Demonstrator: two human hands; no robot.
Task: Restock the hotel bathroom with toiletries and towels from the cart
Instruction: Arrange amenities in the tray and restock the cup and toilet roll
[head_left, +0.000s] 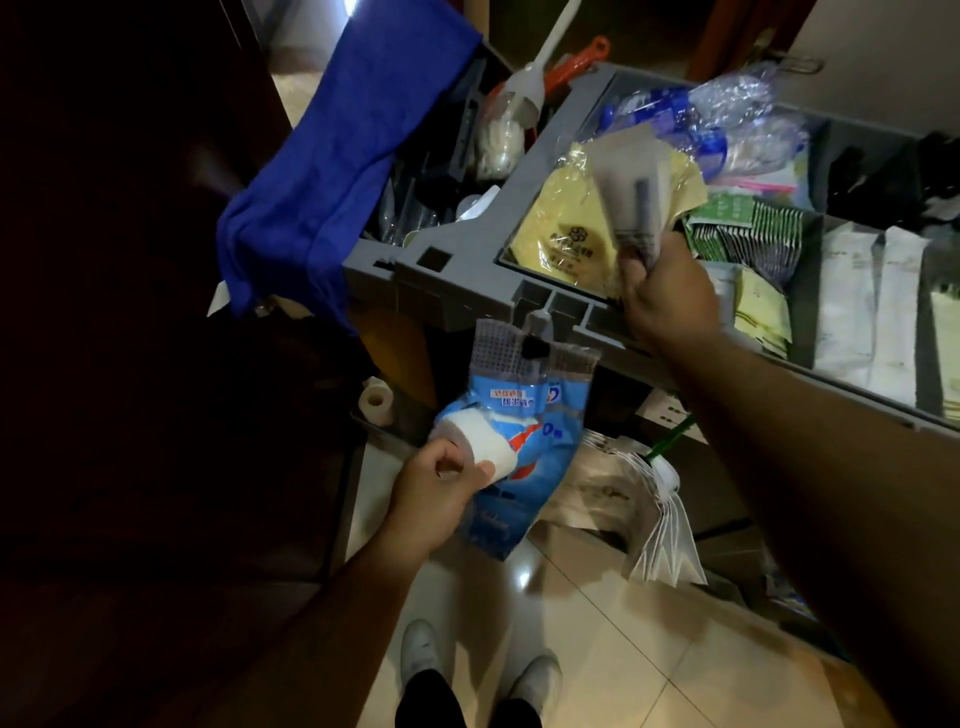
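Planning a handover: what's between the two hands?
Head view: the blue packet by the left hand, then the cart's grey tray rim near the right hand.

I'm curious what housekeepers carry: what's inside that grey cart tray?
Visible: yellow packets, green sachets, white wrapped packs and crumpled clear bottles. The right hand holds a blurred packet, covering what lies beneath; lower layers are hidden.

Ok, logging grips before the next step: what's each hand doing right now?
Left hand: grips a white roll.
Right hand: grips a few pale packets, too blurred to identify.
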